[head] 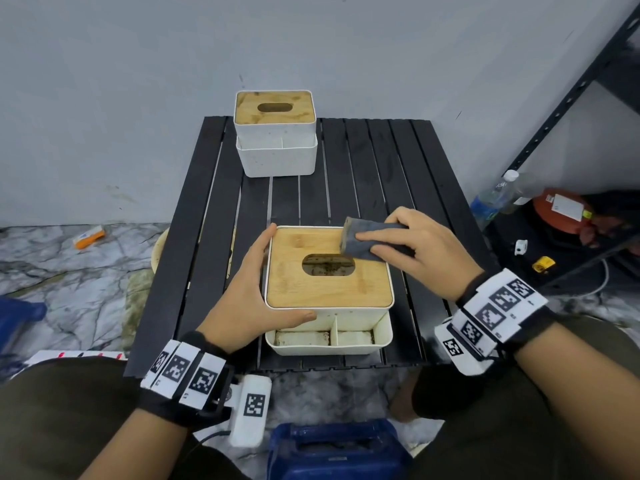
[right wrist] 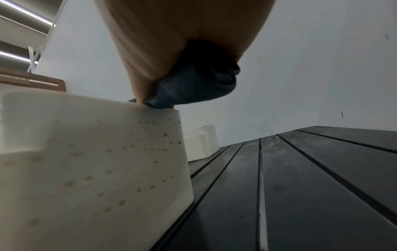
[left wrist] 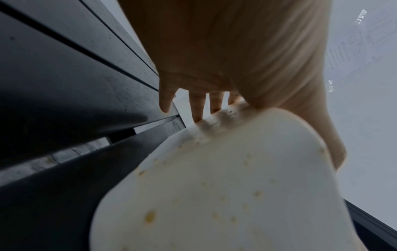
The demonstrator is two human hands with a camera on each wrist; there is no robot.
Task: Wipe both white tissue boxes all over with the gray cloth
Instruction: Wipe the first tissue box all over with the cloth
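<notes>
The near white tissue box [head: 360, 320], with a wooden lid and an oval slot, stands at the table's front middle. My left hand [head: 249, 289] braces its left side with straight fingers, the thumb lying along the front under the lid rim; the left wrist view shows those fingers [left wrist: 197, 105] flat against the stained box [left wrist: 214, 186]. My right hand [head: 415, 251] grips the folded gray cloth [head: 363, 240] and presses it on the lid's far right part. In the right wrist view the cloth [right wrist: 197, 84] meets the box's top edge [right wrist: 96, 161]. The second tissue box [head: 275, 157] stands at the table's back left.
Both boxes sit on a black slatted table [head: 381, 174] against a gray wall. A black metal shelf [head: 571, 98] with a water bottle [head: 491, 199] and a red item stands to the right. A blue case [head: 336, 452] lies on the floor between my knees.
</notes>
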